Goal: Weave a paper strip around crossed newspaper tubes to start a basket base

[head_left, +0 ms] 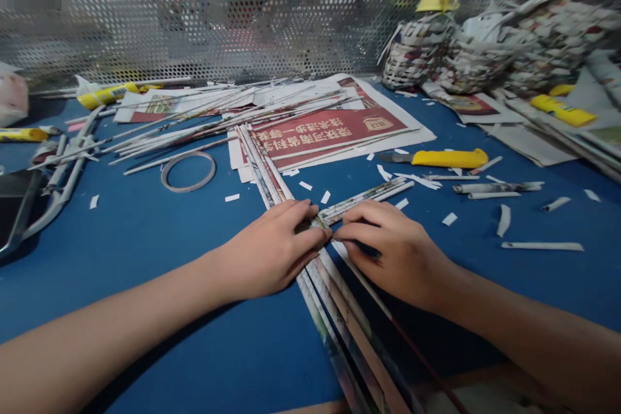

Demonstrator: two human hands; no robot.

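Observation:
Several rolled paper sticks [264,165] lie side by side in a long band across the blue table [145,233], running from the far middle toward me. A second small bundle of paper sticks [369,195] crosses them from the right. My left hand [272,249] presses down on the band at the crossing, fingers curled and closed over the sticks. My right hand [392,249] meets it from the right, fingers pinched on the end of the crossing bundle.
A yellow-handled knife [444,158] lies right of the sticks. A tape ring [188,171] sits to the left, scissors [58,174] farther left. A red printed sheet [330,132], loose paper sticks, woven paper baskets [417,55], glue sticks and paper scraps surround them; a perforated metal screen stands behind.

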